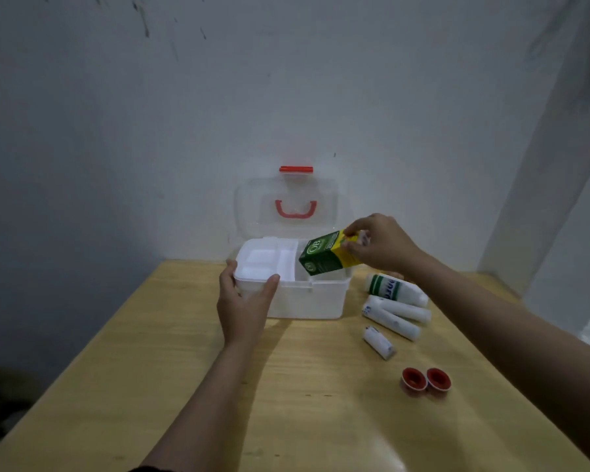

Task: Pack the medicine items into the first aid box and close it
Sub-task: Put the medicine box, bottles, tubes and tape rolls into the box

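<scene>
Now the right hand (382, 245) pinches the green carton (327, 255) by its top, tilted over the first aid box (307, 301) at the bench's far edge. Light, stiff card. Left hand (244, 301) grips the box's corner.

The first aid box (307, 298) under the left hand (244, 301) looked like smooth, milky-white plastic, with a white plastic tray (266, 264) set in its top. Behind both hands its raised lid (249, 212) was clear glossy plastic carrying a red plastic handle (295, 210) and red latch (296, 169). The carton (327, 255) pinched in the right hand (384, 245) looked like printed green and yellow cardboard with a slight sheen. Below that hand the white bottle (394, 288) appeared to be smooth plastic. The table (150, 352) beneath both forearms was pale wood grain, faintly glossy near the camera
</scene>
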